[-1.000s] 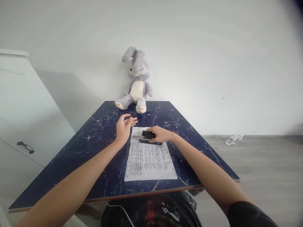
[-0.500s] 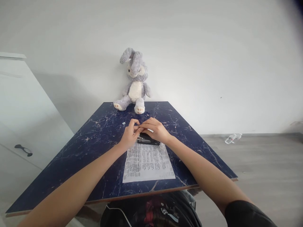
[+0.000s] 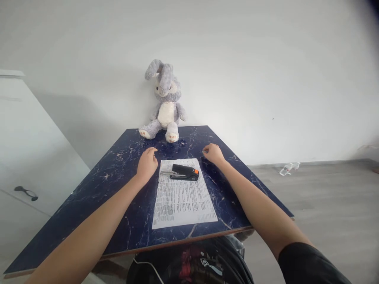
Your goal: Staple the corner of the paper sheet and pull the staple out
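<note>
A black stapler [image 3: 185,172] with an orange end lies closed on the top part of a printed sheet of paper [image 3: 184,199], on the dark blue marbled table [image 3: 118,185]. My left hand [image 3: 147,161] rests on the table just left of the sheet's top corner, fingers curled together; whatever is under them is hidden. My right hand [image 3: 213,154] lies to the right of the sheet, beyond its top corner, thumb and fingers pinched on something tiny I cannot make out. Neither hand touches the stapler.
A grey and white plush rabbit [image 3: 162,104] sits at the table's far edge against the white wall. A white cabinet [image 3: 26,150] with a dark handle stands on the left. A plastic bottle [image 3: 286,169] lies on the floor at right. A dark bag [image 3: 195,264] is below the near edge.
My hands met over the stapler half a second ago, then drew apart to either side of the sheet. The stapler, earlier held open under my right hand, now lies closed and free.
</note>
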`<state>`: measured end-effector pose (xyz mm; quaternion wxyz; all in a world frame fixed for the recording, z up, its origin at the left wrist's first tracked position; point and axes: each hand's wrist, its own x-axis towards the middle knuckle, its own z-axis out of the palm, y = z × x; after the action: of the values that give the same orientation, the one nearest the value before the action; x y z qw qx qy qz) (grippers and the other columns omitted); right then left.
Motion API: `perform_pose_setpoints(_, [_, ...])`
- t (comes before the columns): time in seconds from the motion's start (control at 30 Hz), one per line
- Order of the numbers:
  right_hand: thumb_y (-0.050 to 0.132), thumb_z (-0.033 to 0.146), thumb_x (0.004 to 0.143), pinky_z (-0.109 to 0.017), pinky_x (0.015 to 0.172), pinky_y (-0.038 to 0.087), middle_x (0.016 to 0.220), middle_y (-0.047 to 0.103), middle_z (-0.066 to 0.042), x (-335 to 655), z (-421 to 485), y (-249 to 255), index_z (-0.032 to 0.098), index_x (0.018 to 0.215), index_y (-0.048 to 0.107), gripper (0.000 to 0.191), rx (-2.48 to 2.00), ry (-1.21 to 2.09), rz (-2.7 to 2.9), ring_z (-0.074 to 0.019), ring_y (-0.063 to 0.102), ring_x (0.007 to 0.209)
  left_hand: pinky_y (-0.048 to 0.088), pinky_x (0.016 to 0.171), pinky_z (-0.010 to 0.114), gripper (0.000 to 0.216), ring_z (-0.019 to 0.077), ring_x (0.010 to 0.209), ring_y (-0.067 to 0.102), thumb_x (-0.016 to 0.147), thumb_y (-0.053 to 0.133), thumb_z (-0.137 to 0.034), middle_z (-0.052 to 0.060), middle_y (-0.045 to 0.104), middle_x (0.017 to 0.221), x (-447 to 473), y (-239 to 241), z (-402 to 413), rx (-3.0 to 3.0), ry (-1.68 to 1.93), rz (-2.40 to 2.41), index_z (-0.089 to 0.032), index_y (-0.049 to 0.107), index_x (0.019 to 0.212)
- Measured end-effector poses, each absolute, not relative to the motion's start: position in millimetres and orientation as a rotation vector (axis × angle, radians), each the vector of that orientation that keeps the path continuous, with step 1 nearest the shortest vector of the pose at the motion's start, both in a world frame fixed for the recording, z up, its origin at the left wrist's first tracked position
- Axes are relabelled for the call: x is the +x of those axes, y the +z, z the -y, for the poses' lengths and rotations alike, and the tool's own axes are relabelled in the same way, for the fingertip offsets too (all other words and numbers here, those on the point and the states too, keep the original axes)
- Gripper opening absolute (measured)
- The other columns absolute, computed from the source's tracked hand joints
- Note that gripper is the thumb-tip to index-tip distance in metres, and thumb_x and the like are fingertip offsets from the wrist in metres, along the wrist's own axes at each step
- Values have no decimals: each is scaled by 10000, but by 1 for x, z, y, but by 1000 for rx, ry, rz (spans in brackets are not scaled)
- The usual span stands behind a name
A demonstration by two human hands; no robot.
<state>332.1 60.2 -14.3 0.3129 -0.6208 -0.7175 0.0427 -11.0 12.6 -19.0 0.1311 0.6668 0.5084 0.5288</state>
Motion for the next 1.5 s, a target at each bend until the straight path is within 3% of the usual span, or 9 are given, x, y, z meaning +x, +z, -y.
perform_pose_setpoints(0.1, [722,66,788,-343,862,546,829,762,-105,356,-76,-30,127,889,817,152,-1742,199,1822,-261,723,854,258,1255,483,276,371,1384,517,672,684,-13,177,700,1261,-28,-32,-30,1801,1433,-1570,-185,721,885])
perform_pose_setpoints(0.37, [706,84,805,-384,969,527,1005,775,-116,348,-76,-30,103,1126,765,327,-1681,177,1749,-261,717,973,467,1019,430,184,344,1006,673,734,729,-82,98,709,821,-26,-34,-24,1934,1183,-1789,-243,658,679])
perform_pose_setpoints(0.6, [643,85,841,-303,817,535,944,740,-48,287,-38,-6,170,968,765,196,-1041,202,2020,-179,678,824,507,958,398,216,273,883,691,752,716,-42,97,692,944,-16,-30,-23,1907,1320,-1567,-217,773,866])
perform_pose_setpoints(0.7, [690,214,911,-295,770,524,1036,717,-64,259,-13,4,186,1038,760,148,-786,358,2107,-177,664,860,559,904,400,98,242,828,717,820,702,-126,100,705,931,-5,-26,-19,1667,1385,-1342,-182,769,864])
perform_pose_setpoints(0.8, [762,354,909,-290,768,515,1130,688,-72,245,1,6,203,1151,734,287,-689,503,2194,-180,652,904,592,882,397,72,239,878,744,843,712,-201,94,723,909,5,-20,-12,1374,1487,-1123,-158,727,899])
perform_pose_setpoints(0.97, [800,416,872,-286,738,459,902,645,-28,242,0,-2,174,889,698,263,-697,552,2441,-169,598,777,610,709,343,126,200,717,738,803,710,-201,90,731,873,13,-12,-2,1155,1435,-1071,-146,655,902])
perform_pose_setpoints(1.13, [746,468,900,-270,661,378,758,594,12,243,-1,-3,182,796,596,339,-773,599,2489,-156,538,689,441,450,222,210,109,467,555,731,643,-125,-24,571,637,13,-13,-4,971,1324,-1002,-140,670,939])
perform_pose_setpoints(1.33, [736,459,899,-265,644,349,744,583,22,243,-2,-4,189,783,578,333,-750,625,2484,-148,515,676,461,468,223,194,101,459,512,738,571,-60,2,523,557,6,-12,-12,732,1233,-1041,-83,725,854])
perform_pose_setpoints(1.5, [733,470,902,-265,640,344,734,568,28,244,-2,-3,190,775,568,349,-725,632,2488,-144,508,666,608,710,298,134,170,671,702,807,627,-68,70,648,688,2,-14,-13,770,1298,-1061,-80,754,849])
